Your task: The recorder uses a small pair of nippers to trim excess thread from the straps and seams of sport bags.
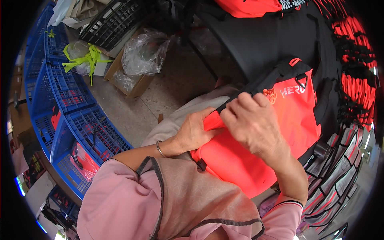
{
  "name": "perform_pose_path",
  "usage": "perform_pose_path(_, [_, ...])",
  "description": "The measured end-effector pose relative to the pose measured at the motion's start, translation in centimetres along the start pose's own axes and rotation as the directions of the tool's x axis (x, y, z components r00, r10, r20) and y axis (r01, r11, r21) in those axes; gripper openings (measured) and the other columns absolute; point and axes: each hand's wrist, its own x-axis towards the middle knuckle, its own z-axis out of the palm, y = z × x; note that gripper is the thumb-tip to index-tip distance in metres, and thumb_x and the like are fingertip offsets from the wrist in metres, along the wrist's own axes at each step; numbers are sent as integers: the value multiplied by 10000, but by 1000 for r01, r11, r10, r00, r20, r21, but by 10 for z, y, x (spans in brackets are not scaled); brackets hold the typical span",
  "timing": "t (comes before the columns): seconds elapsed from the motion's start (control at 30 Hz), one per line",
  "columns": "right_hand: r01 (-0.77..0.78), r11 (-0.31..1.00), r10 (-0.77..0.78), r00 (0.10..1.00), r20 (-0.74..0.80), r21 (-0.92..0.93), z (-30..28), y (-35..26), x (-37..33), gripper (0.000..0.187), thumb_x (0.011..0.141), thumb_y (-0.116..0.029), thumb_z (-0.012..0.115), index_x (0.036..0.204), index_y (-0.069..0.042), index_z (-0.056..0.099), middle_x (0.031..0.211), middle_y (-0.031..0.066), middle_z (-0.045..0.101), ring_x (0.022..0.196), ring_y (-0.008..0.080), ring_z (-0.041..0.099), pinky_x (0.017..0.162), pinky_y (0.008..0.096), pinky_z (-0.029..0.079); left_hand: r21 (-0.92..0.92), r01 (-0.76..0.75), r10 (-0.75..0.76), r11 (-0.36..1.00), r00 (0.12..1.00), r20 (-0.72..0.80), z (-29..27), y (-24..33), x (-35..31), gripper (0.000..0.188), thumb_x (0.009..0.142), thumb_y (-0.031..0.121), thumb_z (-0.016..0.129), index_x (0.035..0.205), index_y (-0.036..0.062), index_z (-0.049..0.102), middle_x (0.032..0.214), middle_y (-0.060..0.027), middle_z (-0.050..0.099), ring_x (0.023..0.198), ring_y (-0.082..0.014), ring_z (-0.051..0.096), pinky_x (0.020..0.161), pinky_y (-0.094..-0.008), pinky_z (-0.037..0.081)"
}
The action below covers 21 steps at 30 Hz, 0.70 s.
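Note:
A bright red-orange bag (244,172) with black trim, straps and a buckle lies tilted across my lap and the dark table edge. Pale lettering and a small emblem mark its upper panel. My left hand (194,131), with a bracelet on the wrist, pinches the bag's red fabric by its left edge. Just to the right, my right hand (253,122) is closed at the black-trimmed edge (250,89), fingers curled over it. What lies inside its fingers is hidden.
Blue plastic crates (86,124) line the left side. Beyond them are a black crate (116,24) and a cardboard box (130,86) with clear plastic bags. The black table (268,44) holds another red item (248,6). Stacked red-black goods (356,80) and grey-black pieces (334,180) stand at right.

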Motion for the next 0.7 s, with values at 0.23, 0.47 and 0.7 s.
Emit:
perform_pose_path(0.23, [-543, 418, 604, 765, 223, 728, 12, 19, -12, 276, 740, -173, 793, 950, -45, 668, 857, 69, 647, 797, 250, 583, 710, 356, 505, -26, 0, 1, 1000, 1000, 14, -1, -2, 3, 378, 749, 179, 778, 1051, 15, 619, 840, -153, 689, 801, -262, 690, 740, -358, 532])
perform_pose_path(0.47, [-173, 875, 152, 985, 83, 451, 29, 16, -6, 234, 706, -73, 680, 940, -80, 681, 881, 41, 575, 825, 209, 590, 696, 345, 490, -11, 28, -27, 1000, 998, 52, -3, -5, 4, 387, 764, 164, 790, 1106, 48, 650, 951, -74, 697, 877, -150, 657, 810, -310, 516])
perform_pose_path(0.7, [27, 979, -17, 999, -48, 201, 49, 4, -8, 93, 756, -140, 604, 764, -60, 559, 820, 54, 500, 761, 176, 551, 649, 321, 439, -24, -162, 163, 987, 983, 84, -8, -24, 9, 339, 745, 138, 739, 1041, 24, 621, 880, -132, 669, 806, -285, 664, 746, -349, 521])
